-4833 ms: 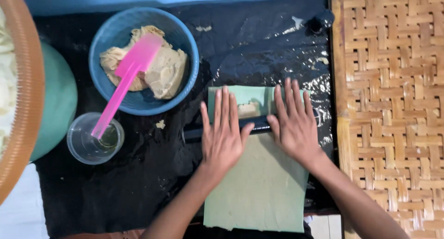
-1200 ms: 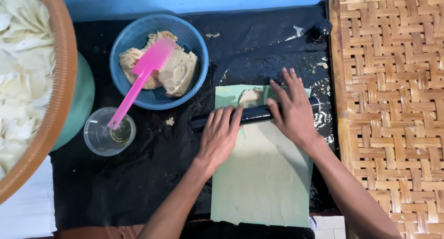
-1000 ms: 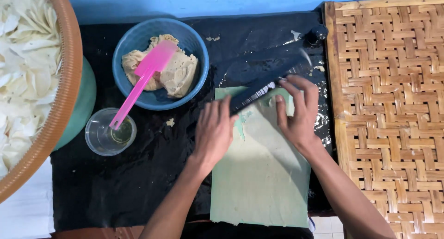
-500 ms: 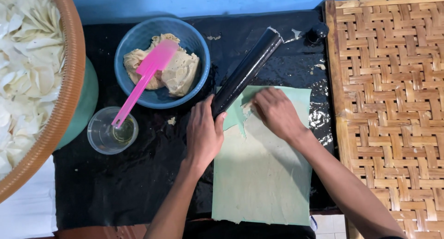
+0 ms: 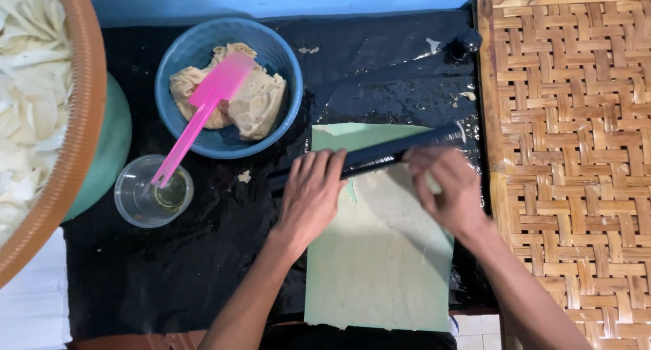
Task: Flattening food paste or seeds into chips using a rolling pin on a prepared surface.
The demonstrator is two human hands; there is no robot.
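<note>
Green sheet [image 5: 380, 262] flat on black bench [image 5: 169, 275], long axis near-to-far. Left hand [image 5: 308, 197] palm down on black roller [image 5: 380, 157], fingers spread, no closed grip. Right hand [image 5: 451, 194] curled over roller; grip hold unclear, looks loose. Roller lies across sheet's far end, long axis left-right, right end tilted farther. Step: rolling sheet thin. Next move needs even pressure from both palms, roller kept square. Beyond: cup [image 5: 152, 191], pink spatula [image 5: 203, 113], blue bowl [image 5: 227, 86] with dough.
</note>
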